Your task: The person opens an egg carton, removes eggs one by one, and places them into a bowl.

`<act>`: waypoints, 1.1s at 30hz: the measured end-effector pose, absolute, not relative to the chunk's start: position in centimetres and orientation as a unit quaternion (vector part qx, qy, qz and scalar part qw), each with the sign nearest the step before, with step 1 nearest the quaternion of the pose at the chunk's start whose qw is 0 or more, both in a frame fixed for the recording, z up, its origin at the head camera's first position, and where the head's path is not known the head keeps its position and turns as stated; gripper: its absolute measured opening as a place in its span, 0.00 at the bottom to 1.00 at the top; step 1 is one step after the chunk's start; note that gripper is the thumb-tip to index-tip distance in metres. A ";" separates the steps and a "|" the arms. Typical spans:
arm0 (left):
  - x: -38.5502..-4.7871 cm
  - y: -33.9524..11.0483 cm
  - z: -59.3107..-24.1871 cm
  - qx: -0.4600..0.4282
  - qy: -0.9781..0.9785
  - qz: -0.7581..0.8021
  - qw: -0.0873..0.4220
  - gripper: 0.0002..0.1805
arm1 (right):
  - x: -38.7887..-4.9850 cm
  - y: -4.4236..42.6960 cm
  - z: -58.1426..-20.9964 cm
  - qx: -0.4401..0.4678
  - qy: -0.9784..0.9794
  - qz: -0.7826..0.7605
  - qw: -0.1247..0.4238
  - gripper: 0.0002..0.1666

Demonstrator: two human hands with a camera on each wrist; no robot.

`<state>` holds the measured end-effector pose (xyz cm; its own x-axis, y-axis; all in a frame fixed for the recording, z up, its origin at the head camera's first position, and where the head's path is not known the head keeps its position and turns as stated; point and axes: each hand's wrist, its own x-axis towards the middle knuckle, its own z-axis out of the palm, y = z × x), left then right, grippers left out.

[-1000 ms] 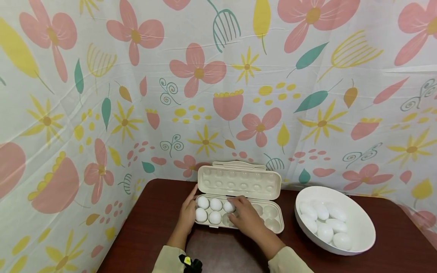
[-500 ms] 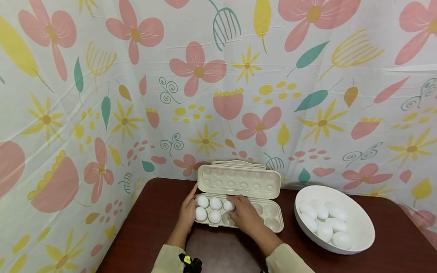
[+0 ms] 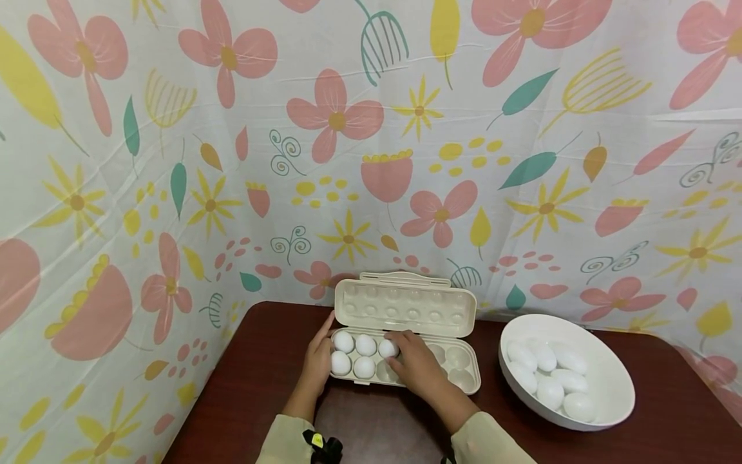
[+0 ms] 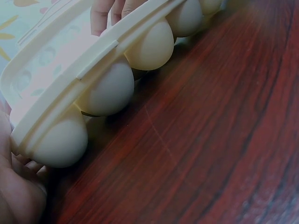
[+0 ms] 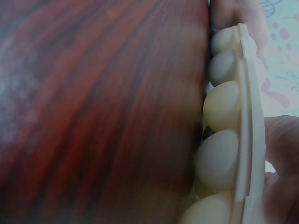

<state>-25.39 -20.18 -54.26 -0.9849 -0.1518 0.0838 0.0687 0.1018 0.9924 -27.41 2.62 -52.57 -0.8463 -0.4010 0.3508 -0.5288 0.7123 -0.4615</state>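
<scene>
A cream egg carton (image 3: 417,381) lies with its lid (image 3: 406,306) raised at the back. Several white eggs (image 3: 364,367) fill cups at its left. My right hand (image 3: 418,364) reaches over the carton and holds a white egg (image 3: 388,348) between thumb and fingers, in the back row's third cup. At the carton's left end, my left hand (image 3: 315,366) grips the side, one finger stretched up toward the lid. In the left wrist view, fingertips of the left hand (image 4: 21,196) show beneath the end cup. Cups right of my right hand hold no eggs.
A white bowl (image 3: 617,393) with several white eggs (image 3: 551,392) stands to the right of the carton. Both rest on a dark red-brown wooden table (image 3: 232,386). A flower-printed cloth (image 3: 429,161) hangs close behind and to the left.
My right hand has settled slightly closer round the egg in the third back cup. The left hand, carton and bowl keep their places.
</scene>
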 end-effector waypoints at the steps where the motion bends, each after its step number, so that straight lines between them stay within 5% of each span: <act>1: -25.2 -20.1 -53.9 0.028 -0.739 -0.668 0.082 0.36 | -27.4 2.6 -52.6 0.253 -0.918 0.283 0.113 0.26; 33: -24.8 -20.2 -53.4 0.021 -0.741 -0.668 0.071 0.35 | -24.9 4.5 -49.9 0.216 -0.907 0.338 0.132 0.28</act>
